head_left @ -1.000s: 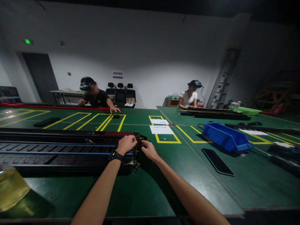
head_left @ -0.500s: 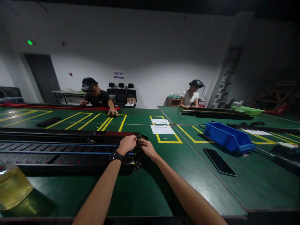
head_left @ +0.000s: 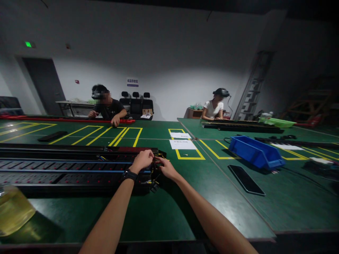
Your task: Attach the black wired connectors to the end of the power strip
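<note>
Your one long black rail unit (head_left: 66, 171) lies lengthwise across the near left of the green table (head_left: 225, 197), its long axis running left to right and its wired end pointing right. Your two hands meet at that end, the left hand (head_left: 143, 160) with fingers curled over it and the right hand (head_left: 166, 168) with fingers partly bent against it, though you can't tell what either grips. Around it are one jar of yellow liquid (head_left: 16, 211) near left, one phone (head_left: 246, 180) and one blue bin (head_left: 255, 153) to the right, and two people across the table.
</note>
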A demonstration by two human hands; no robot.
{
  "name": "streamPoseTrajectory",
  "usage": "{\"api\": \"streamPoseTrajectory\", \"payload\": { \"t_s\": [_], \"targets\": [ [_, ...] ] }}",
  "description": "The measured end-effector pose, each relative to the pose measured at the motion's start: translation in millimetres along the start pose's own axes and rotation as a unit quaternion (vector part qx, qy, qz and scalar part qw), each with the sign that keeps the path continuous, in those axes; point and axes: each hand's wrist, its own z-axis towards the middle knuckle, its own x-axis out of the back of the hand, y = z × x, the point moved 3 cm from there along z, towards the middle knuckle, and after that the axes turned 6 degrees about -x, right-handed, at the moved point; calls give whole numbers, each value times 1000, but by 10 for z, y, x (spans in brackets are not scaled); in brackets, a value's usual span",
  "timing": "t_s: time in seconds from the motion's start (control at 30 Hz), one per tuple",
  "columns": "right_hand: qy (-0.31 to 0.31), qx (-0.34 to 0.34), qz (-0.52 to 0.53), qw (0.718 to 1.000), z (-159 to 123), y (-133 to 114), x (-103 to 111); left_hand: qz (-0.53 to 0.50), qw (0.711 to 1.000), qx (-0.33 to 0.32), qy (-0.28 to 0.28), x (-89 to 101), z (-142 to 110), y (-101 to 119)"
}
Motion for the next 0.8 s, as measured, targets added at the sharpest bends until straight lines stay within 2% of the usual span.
{"api": "streamPoseTrajectory", "payload": {
  "t_s": [0.23,0.4,0.53,0.7,0.8],
  "targets": [
    [32,1,9,999,-1,53,-25,5,999,-50,7,-22,0,-43],
    [119,-40,29,992,-3,132,9,44,998,-32,-13,27,-68,-64],
    [205,-95,115,967,-65,132,113,69,997,-3,-41,72,-139,-70],
    [242,-160,265,920,-180,62,291,91,994,4,-65,85,-180,-44],
    [269,-186,321,889,-232,43,363,100,993,10,-67,80,-194,-36]
  ]
}}
